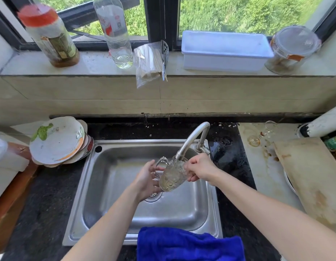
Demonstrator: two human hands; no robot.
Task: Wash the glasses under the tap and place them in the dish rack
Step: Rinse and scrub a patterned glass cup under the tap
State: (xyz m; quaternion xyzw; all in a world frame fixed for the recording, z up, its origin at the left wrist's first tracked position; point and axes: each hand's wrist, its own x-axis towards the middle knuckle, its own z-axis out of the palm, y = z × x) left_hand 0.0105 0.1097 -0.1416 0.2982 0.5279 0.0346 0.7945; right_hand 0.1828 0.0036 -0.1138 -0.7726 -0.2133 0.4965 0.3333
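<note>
One glass mug [172,176] with a cut pattern and one handle is tilted over the sink [78,204], its mouth right at the spout of the single tap [193,136]. Two hands are on it. The right hand [199,168] has its grip clamped on the mug's rim, fingers curled. The left hand [148,178] has its grip apart, with thumb and fingers spread against the mug's handle side and base.

A second glass, a stemmed wine glass [263,132], lies on its side on the pale bench to the right, well apart from the sink. Beside it rests one stained cutting board [314,176]. To the left of the sink stands one stack of plates [58,140]; several rims show, but the exact count cannot be told. One blue cloth [189,243] hangs over the sink's near edge.

Five things sit on the windowsill: one red-capped bottle [48,34], one clear plastic bottle [114,31], one bag of wooden sticks [148,61], one white tray [223,49] and one lidded jar [293,48].
</note>
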